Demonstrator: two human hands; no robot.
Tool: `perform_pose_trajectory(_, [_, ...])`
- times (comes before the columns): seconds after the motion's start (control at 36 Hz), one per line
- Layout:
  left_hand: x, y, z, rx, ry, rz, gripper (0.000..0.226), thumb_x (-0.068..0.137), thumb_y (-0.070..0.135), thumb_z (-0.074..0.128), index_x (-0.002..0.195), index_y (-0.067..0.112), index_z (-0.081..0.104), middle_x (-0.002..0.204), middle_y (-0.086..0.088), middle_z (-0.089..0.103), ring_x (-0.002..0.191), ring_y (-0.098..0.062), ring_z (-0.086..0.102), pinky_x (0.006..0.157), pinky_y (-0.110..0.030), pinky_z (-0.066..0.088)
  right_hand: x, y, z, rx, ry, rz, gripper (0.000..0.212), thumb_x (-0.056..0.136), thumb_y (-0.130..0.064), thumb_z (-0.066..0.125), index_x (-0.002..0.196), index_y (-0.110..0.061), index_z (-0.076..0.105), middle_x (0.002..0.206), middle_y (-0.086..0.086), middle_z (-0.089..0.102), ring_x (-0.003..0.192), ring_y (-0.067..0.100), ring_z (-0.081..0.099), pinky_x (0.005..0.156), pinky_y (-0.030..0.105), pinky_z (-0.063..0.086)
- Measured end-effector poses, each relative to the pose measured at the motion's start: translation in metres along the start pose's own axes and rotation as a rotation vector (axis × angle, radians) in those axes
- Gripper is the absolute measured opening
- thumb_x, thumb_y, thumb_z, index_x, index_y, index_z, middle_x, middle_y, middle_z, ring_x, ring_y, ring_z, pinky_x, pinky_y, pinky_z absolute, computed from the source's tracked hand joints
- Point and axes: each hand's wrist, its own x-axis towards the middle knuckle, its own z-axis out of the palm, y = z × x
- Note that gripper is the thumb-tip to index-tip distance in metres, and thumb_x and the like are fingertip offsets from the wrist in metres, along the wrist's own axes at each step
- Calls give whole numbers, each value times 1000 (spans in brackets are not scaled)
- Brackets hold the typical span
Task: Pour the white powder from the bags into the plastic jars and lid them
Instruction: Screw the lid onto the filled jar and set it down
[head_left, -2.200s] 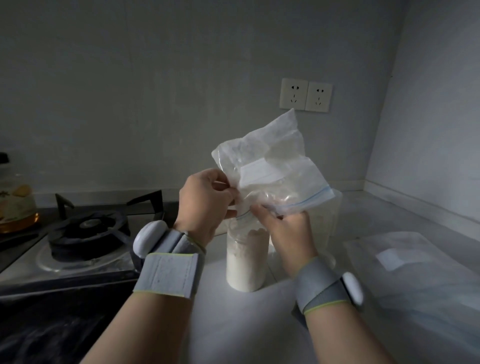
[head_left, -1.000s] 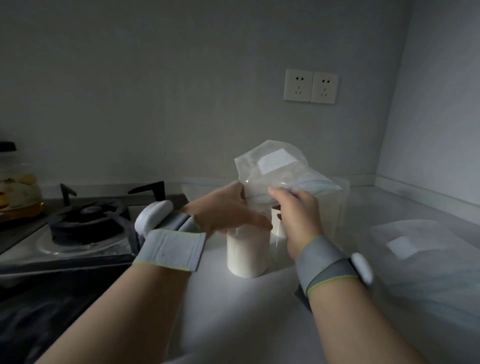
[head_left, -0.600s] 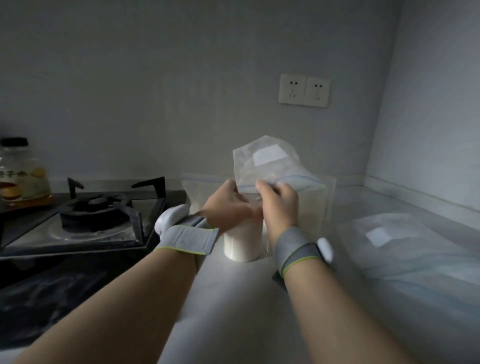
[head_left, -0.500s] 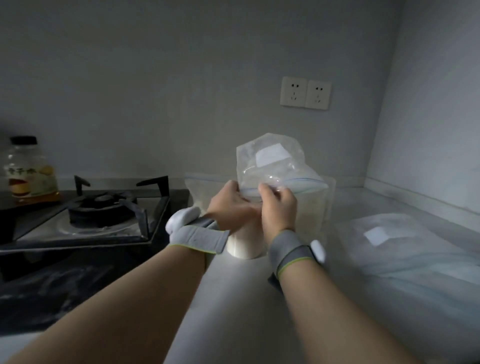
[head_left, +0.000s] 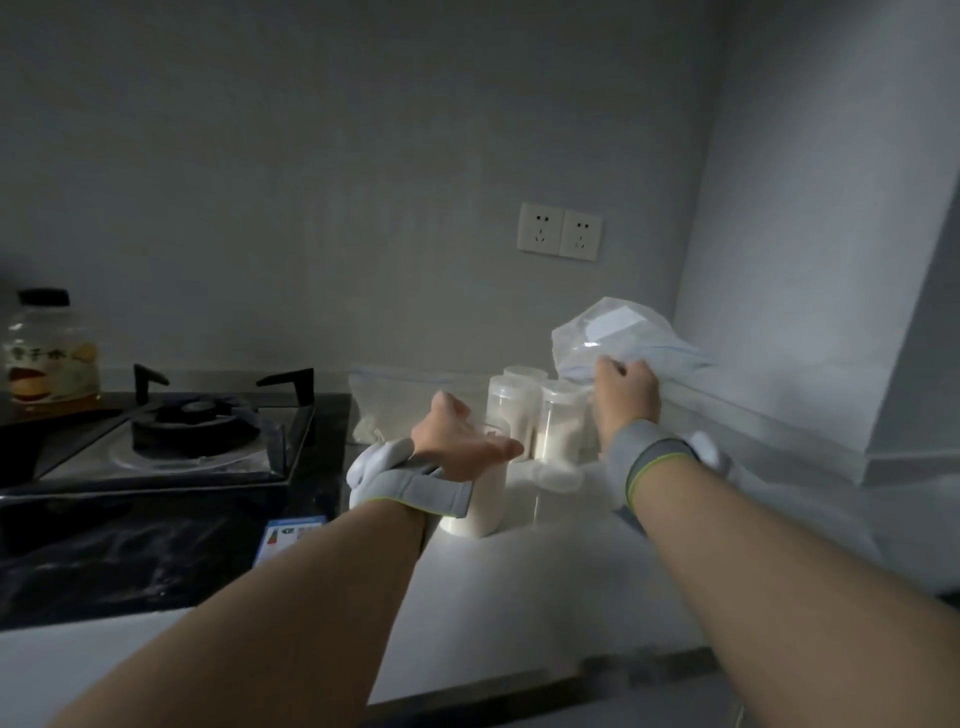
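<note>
Middle of the frame, and the left hand (head_left: 462, 449) lies flat with fingers straight and spread, gripping nothing, right over the mouth of the near jar (head_left: 480, 512); the hand and its grey wristband (head_left: 415, 488) hide the jar's rim, so whether palm meets plastic cannot be told, nor whether a lid is on; below the band the jar shows white with powder, standing on the pale bench (head_left: 519, 613); over to the right, the right hand (head_left: 626, 400) is curled tight on the clear bag (head_left: 602, 332), fingers bunched in the plastic near its blue zip line, the bag puffed up and held in the air in front of the corner of the wall, smeared with blur; between the two hands, further back, a cluster of jars (head_left: 558, 426) stands close together, powder visible low inside them, the rearmost one mostly hidden; behind the left hand a second bag (head_left: 395, 400) leans at the wall, its lower part blocked from view; left of the frame, a dark gas stove (head_left: 192, 436) and a capped bottle (head_left: 49, 358) cut by the edge; lower right, pale plastic (head_left: 904, 514) on the bench, too blurred to read; a blue card (head_left: 291, 538) peeks out beside the left forearm.
</note>
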Motion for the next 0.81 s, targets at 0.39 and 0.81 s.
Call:
perform_pose_trajectory(0.39, [-20,7,1,33,-4,-8,66,63,38,82,107,17,37,112,-6,53,100,-24,54,86,-35,49,15,35,-87,-198,-72,475,63,91,-22,54,144,-4,25,146,19,32,129,38,37,105,44,31])
perform_pose_trajectory(0.81, [-10,0,10,-64,64,-8,62,64,33,79,107,22,35,97,-1,52,79,-15,51,69,-26,40,-40,36,-22,-560,-393,-122,43,83,-17,57,125,-15,46,130,14,47,116,32,48,91,32,40])
